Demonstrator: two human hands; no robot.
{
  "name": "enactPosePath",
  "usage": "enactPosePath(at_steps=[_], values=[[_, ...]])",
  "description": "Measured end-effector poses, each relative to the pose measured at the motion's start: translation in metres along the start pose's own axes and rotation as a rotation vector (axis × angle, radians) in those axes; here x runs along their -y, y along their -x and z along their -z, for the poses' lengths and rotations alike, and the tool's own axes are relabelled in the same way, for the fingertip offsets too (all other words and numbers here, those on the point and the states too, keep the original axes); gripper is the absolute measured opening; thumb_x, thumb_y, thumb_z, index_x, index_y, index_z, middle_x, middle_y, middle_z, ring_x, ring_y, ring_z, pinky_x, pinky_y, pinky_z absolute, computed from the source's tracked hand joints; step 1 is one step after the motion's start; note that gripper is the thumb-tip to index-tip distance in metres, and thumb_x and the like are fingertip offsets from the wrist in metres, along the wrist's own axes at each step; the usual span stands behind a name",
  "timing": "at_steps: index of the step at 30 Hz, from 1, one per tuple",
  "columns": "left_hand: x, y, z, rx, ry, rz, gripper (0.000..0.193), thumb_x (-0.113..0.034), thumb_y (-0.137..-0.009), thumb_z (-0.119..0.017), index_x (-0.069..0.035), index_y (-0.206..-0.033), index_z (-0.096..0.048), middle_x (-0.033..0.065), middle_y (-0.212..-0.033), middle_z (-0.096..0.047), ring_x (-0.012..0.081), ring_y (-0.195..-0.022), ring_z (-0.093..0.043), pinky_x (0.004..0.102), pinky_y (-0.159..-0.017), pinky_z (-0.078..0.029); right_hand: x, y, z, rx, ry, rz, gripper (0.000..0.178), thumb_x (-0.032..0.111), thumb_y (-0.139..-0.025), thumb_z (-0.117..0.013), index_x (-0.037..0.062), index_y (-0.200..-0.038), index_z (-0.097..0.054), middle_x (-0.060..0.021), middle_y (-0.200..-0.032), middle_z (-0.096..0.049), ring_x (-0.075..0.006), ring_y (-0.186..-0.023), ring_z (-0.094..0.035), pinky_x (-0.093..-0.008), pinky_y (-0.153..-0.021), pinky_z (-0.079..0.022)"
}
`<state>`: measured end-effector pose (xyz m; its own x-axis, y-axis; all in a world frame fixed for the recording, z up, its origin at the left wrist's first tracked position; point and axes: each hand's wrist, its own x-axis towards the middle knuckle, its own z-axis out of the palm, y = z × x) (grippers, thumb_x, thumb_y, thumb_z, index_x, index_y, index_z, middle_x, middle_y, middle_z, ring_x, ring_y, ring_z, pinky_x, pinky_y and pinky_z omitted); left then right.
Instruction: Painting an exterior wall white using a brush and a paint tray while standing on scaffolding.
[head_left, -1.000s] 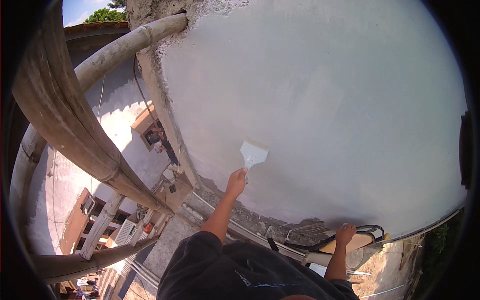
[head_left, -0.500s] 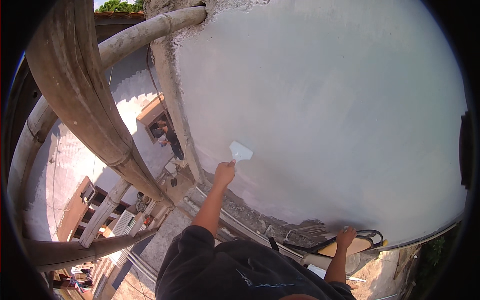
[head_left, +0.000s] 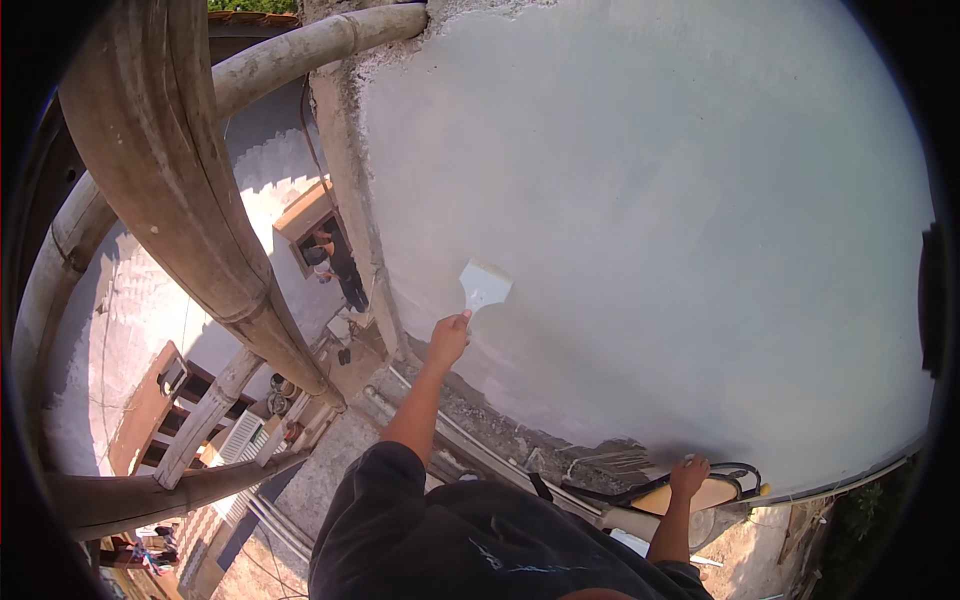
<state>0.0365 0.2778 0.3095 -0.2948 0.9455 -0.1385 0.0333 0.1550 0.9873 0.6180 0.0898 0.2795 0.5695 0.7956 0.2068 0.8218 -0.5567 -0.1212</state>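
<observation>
My left hand (head_left: 449, 337) is closed around the handle of a wide, pale putty knife (head_left: 486, 283). Its broad blade lies at the surface of a smooth grey-white wall (head_left: 650, 200); whether it presses on the wall I cannot tell. Lower and to the right, my right hand (head_left: 688, 477) is held with its fingers curled, close to the wall's bottom edge. What those fingers hold, if anything, is too small to make out. Behind that hand lies a tan item (head_left: 712, 493) with black curved tubing (head_left: 600, 496) along it.
Thick bamboo poles (head_left: 170, 180) cross the left side, close to me. A rough, unplastered edge (head_left: 352, 170) bounds the wall on the left. Far below, another person (head_left: 340, 268) stands by a window opening. Pipes (head_left: 450, 430) run along the wall's foot.
The putty knife has moved slightly up along the wall with my left hand, and its blade has turned a little. My right hand has hardly moved.
</observation>
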Motion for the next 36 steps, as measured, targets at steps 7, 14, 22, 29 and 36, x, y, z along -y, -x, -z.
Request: enactPosePath(at_steps=[7,14,22,29,36], values=[[0.032,0.005,0.008,-0.114,-0.343,0.051,0.048,-0.040,-0.091,-0.050,0.002,-0.073,-0.062,0.0240,-0.077,-0.063,0.0401,-0.071,-0.060,0.0438,-0.069,-0.047,0.000,0.003,-0.006,-0.126,-0.056,0.083,0.032,0.017,-0.075,-0.062,-0.0021,-0.099,-0.055,-0.0271,-0.104,-0.052,-0.0449,-0.110,-0.045,-0.0531,-0.094,-0.038],[-0.078,0.022,0.015,-0.047,-0.138,-0.156,0.045,-0.036,-0.094,-0.050,0.003,-0.074,-0.060,0.0132,-0.065,-0.057,0.0267,-0.060,-0.056,0.0367,-0.058,-0.044,-0.001,-0.001,-0.003,-0.020,-0.002,0.046,0.041,0.016,-0.074,-0.063,-0.0014,-0.110,-0.054,-0.0278,-0.121,-0.048,-0.0447,-0.118,-0.042,-0.0532,-0.094,-0.042],[-0.101,-0.003,0.000,0.098,0.358,-0.199,0.036,-0.040,-0.096,-0.050,-0.006,-0.089,-0.059,-0.0022,-0.059,-0.047,0.0057,-0.045,-0.039,0.0196,-0.040,-0.027,-0.007,-0.001,-0.013,-0.068,-0.053,0.033,0.041,0.016,-0.074,-0.062,-0.0014,-0.111,-0.055,-0.0288,-0.121,-0.048,-0.0445,-0.119,-0.041,-0.0523,-0.096,-0.041],[0.024,-0.002,-0.010,0.078,0.189,0.066,0.043,-0.038,-0.096,-0.049,0.002,-0.088,-0.063,0.0027,-0.062,-0.051,0.0087,-0.050,-0.046,0.0245,-0.044,-0.037,-0.002,0.002,-0.001,-0.020,0.000,0.021,0.040,0.016,-0.075,-0.062,-0.0020,-0.110,-0.055,-0.0289,-0.120,-0.048,-0.0449,-0.119,-0.041,-0.0521,-0.096,-0.041],[0.117,-0.012,0.004,-0.073,-0.337,0.200,0.048,-0.037,-0.092,-0.048,0.007,-0.086,-0.066,0.0280,-0.086,-0.064,0.0427,-0.088,-0.061,0.0457,-0.080,-0.046,0.002,-0.001,-0.006,-0.073,0.005,0.030,0.039,0.014,-0.074,-0.063,-0.0019,-0.108,-0.054,-0.0295,-0.119,-0.049,-0.0451,-0.118,-0.042,-0.0521,-0.095,-0.042]])
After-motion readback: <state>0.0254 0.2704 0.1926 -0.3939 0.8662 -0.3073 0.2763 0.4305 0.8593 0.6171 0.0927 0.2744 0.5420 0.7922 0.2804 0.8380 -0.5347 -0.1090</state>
